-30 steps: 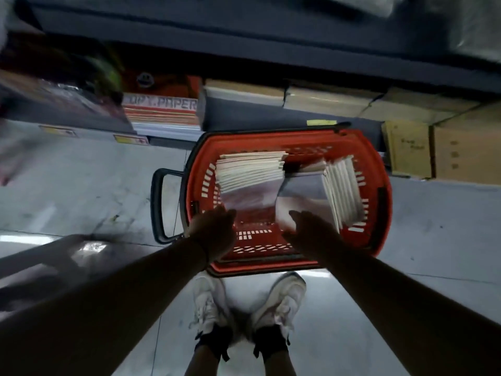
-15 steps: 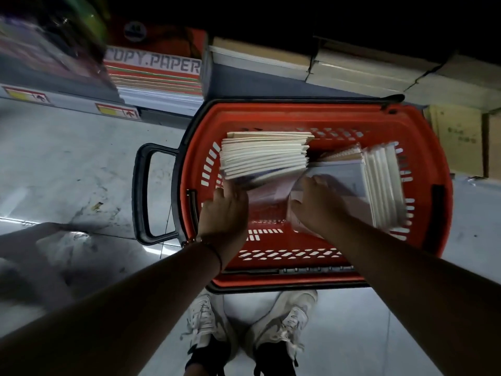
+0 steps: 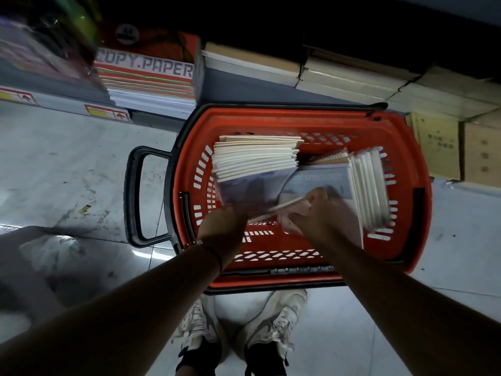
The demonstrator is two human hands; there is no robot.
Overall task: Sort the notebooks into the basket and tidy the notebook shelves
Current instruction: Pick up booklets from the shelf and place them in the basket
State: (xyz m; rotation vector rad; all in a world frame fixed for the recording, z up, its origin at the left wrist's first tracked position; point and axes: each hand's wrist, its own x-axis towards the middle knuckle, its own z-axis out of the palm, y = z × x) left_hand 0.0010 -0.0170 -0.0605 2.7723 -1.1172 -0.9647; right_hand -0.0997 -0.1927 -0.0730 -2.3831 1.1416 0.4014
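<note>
A red plastic basket [image 3: 303, 278] with a black rim stands on the floor below me. Inside it, a leaning stack of cream-edged notebooks [image 3: 254, 158] fills the left half and a second stack [image 3: 368, 185] stands on edge at the right. My left hand [image 3: 223, 226] holds the lower edge of the front purple-covered notebook [image 3: 249, 191] of the left stack. My right hand [image 3: 314, 215] grips a grey-blue notebook [image 3: 320, 180] lying between the stacks; its fingers curl over the near edge.
The basket's black handle [image 3: 135, 196] sticks out to the left. Behind the basket runs a low shelf with a "COPY PAPER" ream stack [image 3: 146, 77] and rows of notebooks [image 3: 339, 77]. Cardboard boxes [image 3: 455, 147] stand at the right. My white shoes [image 3: 238, 327] are just below the basket.
The view has tilted down and closer to the basket. Both hands have gone deeper in, from hovering at the notebooks' near edges to holding them.
</note>
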